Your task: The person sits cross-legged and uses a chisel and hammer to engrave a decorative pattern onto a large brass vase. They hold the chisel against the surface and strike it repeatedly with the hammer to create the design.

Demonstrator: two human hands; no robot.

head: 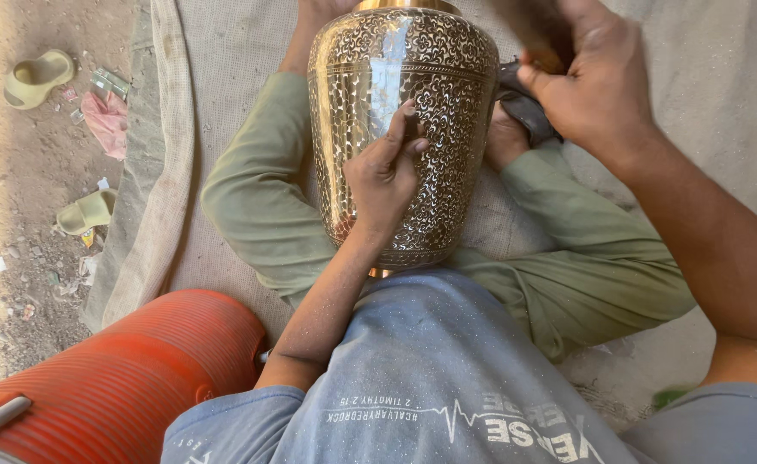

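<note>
A tall brass vase (447, 77) with fine engraved patterns lies tilted in my lap, held between my legs in green trousers (258, 206). My left hand (385, 176) rests on the vase's front, its fingers pinched around a small thin tool that they mostly hide. At the upper right, beside the vase's shoulder, my right hand (597, 82) is raised and closed around a brown wooden handle (533, 30). A dark cloth (526, 110) is tucked by my foot (503, 137) against the vase's right side.
I sit on a beige burlap mat (224, 86). An orange ribbed container (129, 378) stands close at the lower left. On the dirt to the left lie two pale green sandals (39, 77) (86, 210) and a pink scrap (108, 120).
</note>
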